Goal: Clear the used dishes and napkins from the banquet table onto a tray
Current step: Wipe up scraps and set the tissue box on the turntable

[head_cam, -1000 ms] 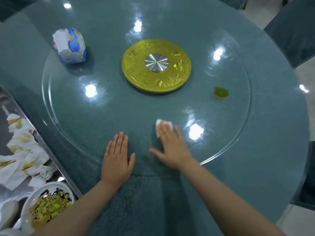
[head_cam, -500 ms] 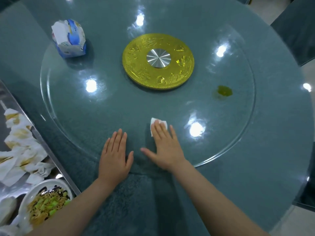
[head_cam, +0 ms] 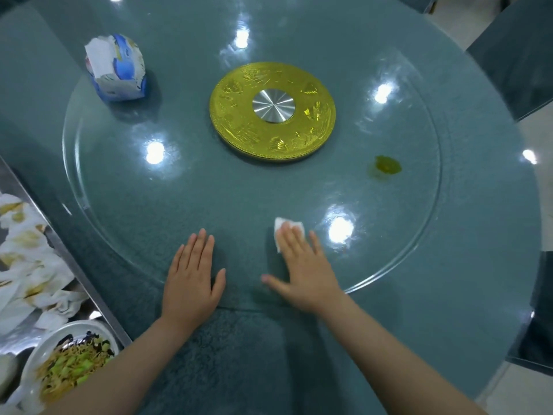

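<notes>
My right hand (head_cam: 305,274) lies flat on the glass turntable (head_cam: 149,205), its fingers pressing down a small white napkin (head_cam: 281,224) whose far edge shows past the fingertips. My left hand (head_cam: 191,280) rests palm-down on the near rim of the glass, fingers together, holding nothing. A metal tray (head_cam: 76,269) at the lower left carries several crumpled, stained napkins (head_cam: 27,265) and a white plate (head_cam: 74,326) of noodle leftovers. A yellow-green stain (head_cam: 386,166) marks the glass to the right.
A gold disc (head_cam: 233,115) with a silver hub sits at the turntable's centre. A blue and white tissue pack (head_cam: 116,68) stands at the far left of the glass. Dark chairs (head_cam: 514,70) flank the table on the right.
My right hand slid the napkin slightly left, then back right, away from my left hand. My left hand stayed in place.
</notes>
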Tool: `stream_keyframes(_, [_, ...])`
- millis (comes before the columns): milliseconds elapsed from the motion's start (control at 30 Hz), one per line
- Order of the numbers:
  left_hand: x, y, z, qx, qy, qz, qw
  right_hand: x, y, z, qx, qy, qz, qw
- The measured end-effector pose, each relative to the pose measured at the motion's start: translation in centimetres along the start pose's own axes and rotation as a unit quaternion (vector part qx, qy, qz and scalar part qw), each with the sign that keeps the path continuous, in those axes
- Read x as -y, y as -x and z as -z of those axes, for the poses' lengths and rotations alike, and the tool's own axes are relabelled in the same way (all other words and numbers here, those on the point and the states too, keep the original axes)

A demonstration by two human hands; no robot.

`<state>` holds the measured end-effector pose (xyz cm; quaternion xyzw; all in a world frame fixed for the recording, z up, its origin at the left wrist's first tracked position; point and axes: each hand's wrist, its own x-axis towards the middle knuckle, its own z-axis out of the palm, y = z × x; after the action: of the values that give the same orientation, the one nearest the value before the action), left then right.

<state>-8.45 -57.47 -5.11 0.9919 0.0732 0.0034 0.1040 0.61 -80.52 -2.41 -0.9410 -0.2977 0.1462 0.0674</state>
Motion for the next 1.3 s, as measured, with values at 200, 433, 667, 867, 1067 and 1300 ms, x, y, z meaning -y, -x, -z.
stream_keyframes(200, [0.6,0.0,0.2,0.004,-0.002,-0.004,1.000,-7.6,0.9,1.2,-0.034,0.066,-0.018,0.997])
stream_keyframes(433, [-0.7,0.2,-0.3,0.007,0.001,0.013,1.000,0.5,-1.3,-0.3,-0.103,-0.103,-0.226,0.963])
stream_keyframes(667, [-0.3,0.0,-0.2,0.009,-0.010,0.008,1.000,-4.3,-1.9,1.1,0.005,0.080,0.146,0.986])
stream_keyframes(867, [-0.9,0.2,-0.3,0.008,-0.013,0.010,1.000,-9.6,-8.2,4.3,-0.045,0.053,-0.112,0.991])
stream_keyframes(1067, [-1.6,0.4,-0.6,0.002,-0.010,0.016,1.000,-0.8,-7.3,1.4,-0.049,-0.061,-0.077,0.994])
stream_keyframes(1300, [-1.3,0.2,-0.3,0.006,-0.007,0.009,1.000,-9.3,-2.5,2.6,-0.033,0.086,0.031,0.995])
